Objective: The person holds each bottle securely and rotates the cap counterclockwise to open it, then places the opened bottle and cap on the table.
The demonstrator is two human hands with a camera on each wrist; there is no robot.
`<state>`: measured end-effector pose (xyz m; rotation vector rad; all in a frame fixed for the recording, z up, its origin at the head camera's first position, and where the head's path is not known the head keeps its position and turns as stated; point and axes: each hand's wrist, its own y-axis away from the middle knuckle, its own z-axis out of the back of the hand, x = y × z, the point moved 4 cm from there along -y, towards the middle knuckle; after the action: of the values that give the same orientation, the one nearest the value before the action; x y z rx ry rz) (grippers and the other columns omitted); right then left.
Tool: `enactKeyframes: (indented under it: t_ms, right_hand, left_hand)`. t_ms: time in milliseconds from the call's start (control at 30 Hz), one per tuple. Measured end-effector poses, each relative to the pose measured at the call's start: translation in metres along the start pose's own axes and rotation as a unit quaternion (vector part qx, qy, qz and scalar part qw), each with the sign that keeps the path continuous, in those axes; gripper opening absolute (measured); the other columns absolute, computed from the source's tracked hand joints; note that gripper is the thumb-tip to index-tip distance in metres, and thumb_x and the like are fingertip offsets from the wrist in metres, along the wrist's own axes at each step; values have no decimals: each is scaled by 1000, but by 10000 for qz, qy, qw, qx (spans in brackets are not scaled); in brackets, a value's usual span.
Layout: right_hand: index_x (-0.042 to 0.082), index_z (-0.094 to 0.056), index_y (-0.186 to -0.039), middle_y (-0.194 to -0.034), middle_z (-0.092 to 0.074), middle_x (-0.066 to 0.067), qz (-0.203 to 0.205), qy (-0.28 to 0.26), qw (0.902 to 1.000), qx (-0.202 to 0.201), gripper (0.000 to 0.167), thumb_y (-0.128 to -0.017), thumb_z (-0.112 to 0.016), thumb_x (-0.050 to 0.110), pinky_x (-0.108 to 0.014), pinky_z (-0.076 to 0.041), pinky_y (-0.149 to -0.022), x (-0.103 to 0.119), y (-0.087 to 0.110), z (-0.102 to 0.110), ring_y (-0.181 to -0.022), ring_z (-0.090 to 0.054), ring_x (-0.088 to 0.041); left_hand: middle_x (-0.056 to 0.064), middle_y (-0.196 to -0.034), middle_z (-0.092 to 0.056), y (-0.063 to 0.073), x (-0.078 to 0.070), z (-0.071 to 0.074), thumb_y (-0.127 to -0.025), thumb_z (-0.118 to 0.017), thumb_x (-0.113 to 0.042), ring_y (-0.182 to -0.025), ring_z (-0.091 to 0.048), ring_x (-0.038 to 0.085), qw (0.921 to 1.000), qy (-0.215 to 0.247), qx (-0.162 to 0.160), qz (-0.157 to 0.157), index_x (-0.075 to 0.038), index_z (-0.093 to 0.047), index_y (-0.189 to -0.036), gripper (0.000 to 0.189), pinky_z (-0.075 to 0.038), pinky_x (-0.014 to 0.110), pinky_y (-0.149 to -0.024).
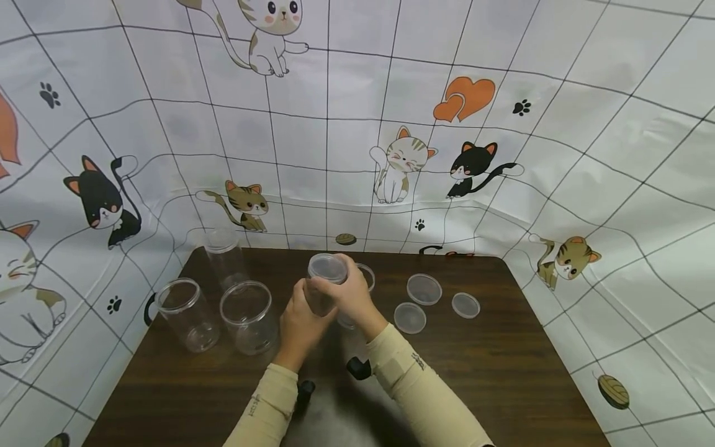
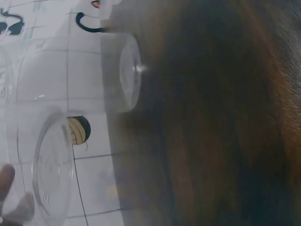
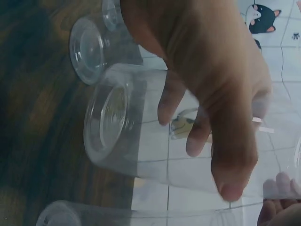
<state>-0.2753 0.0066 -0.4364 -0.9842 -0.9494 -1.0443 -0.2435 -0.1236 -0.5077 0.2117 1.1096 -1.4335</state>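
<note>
In the head view a clear plastic jar (image 1: 319, 303) is held up over the table between both hands. Its round top looks cloudy like a lid; whether one is seated there I cannot tell. My left hand (image 1: 301, 323) grips the jar low on its left side. Around the upper right, my right hand (image 1: 349, 290) curls its fingers and thumb near the rim. Up close in the right wrist view, the right thumb lies across a clear jar wall (image 3: 150, 141), with fingers showing through it. Only the left fingertips (image 2: 9, 186) show in the left wrist view, beside clear plastic.
On the left stand a tall jar (image 1: 223, 261), a second jar (image 1: 190, 316) and a wide jar (image 1: 249, 320). Another clear jar (image 1: 365, 273) is partly hidden behind the right hand. Loose lids (image 1: 424, 290) lie right of the hands on the brown table (image 1: 503, 372). A patterned curtain surrounds it.
</note>
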Motion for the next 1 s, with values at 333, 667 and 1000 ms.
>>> enactKeyframes:
  t_ms: [333, 667, 1000]
  right_hand:
    - [9, -52, -139, -122, -63, -8, 249, -541, 9954, 754, 64, -86, -81, 27, -37, -51, -92, 4, -12, 1, -106, -61, -19]
    - [-2, -44, -147, -128, -60, -10, 569, -1626, 9550, 2415, 94, -80, -84, 51, -33, -49, -93, 2, -18, 0, -110, -58, -20]
    - [11, -8, -162, -163, -27, -11, 514, -625, 9836, 1611, 131, -71, -76, 75, -57, -21, -120, 2, -2, 2, -150, -27, -28]
  left_hand:
    - [17, -125, -65, -12, 7, 18, -74, -91, -41, -110, -64, 36, 9894, 575, 1326, -130, -8, -38, -148, 96, -52, 57, -87]
    - [11, -124, -66, -12, 8, 19, -81, -87, -15, -109, -66, 27, 9319, 2491, 2601, -422, -10, -40, -144, 79, -57, 37, -88]
    - [15, -129, -62, -15, 16, 20, -79, -89, -21, -113, -63, 30, 9621, 1886, 1964, -112, -4, -43, -138, 78, -56, 45, -87]
